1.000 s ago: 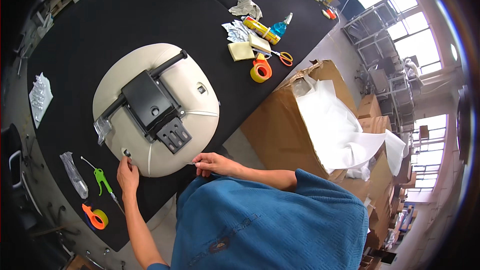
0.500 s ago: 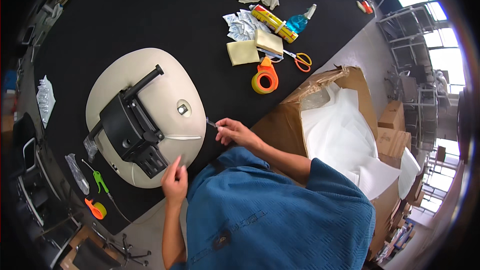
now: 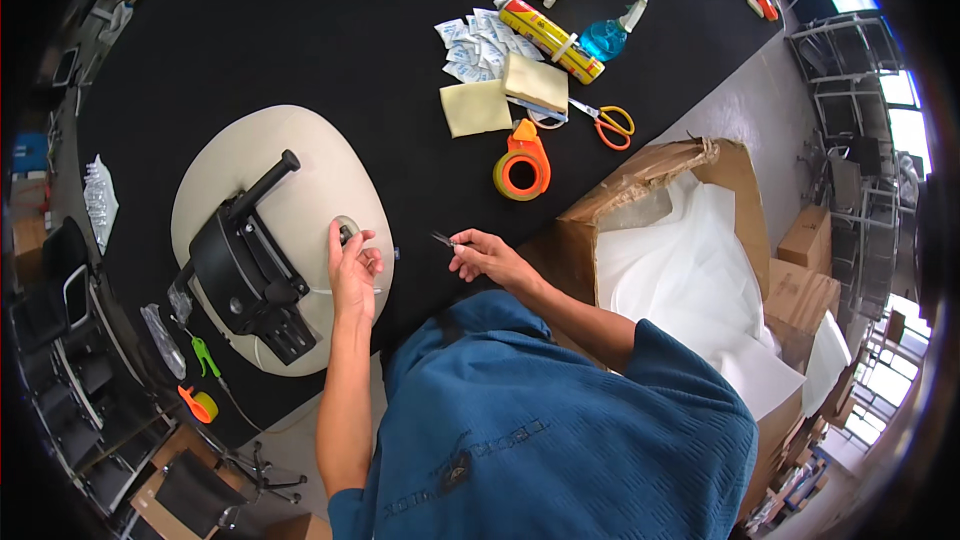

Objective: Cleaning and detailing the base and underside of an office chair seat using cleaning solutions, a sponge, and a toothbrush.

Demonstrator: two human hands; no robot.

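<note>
Head view: left hand (image 3: 352,270) loose over the soft-looking seat (image 3: 318,198); right hand (image 3: 487,258) pinches a thin tool (image 3: 442,239), likely light and stiff, best held behind its tip.

A desk (image 3: 300,30) under a black cover spreads across the scene, with grey floor (image 3: 745,95) showing beyond its right edge and a dark swivel chair (image 3: 195,490) standing at the near left. More dark chairs (image 3: 60,265) line the left side, while metal frames (image 3: 850,76) rise at the far right, past cardboard boxes (image 3: 803,295). White daylight fills the windows (image 3: 890,380) along the right, and the floor there shines faintly.
</note>
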